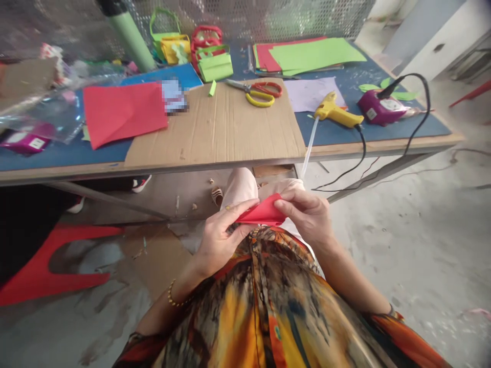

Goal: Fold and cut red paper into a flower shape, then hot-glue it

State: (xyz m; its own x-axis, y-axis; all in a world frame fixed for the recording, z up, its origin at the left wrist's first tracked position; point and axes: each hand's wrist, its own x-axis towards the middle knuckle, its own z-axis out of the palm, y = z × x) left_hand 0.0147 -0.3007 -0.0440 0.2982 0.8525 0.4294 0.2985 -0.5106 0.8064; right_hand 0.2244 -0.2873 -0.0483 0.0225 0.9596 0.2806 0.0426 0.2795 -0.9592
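A folded piece of red paper (264, 211) is held over my lap, just off the table's front edge. My left hand (222, 232) grips its left end, thumb below and fingers above. At the other end my right hand (307, 214) pinches the paper's upper corner between thumb and fingers. On the table ahead, a larger red sheet (125, 112) lies at the left of a flat piece of cardboard (218, 130). Scissors with red and yellow handles (261, 96) rest at the cardboard's back edge.
A yellow glue gun (337, 112) with a trailing cord lies at the right, beside a purple power block (381, 110). Small paper bags (215, 64), a green bottle (132, 43) and green sheets (318, 55) stand or lie behind. A red stool (42, 255) is at lower left.
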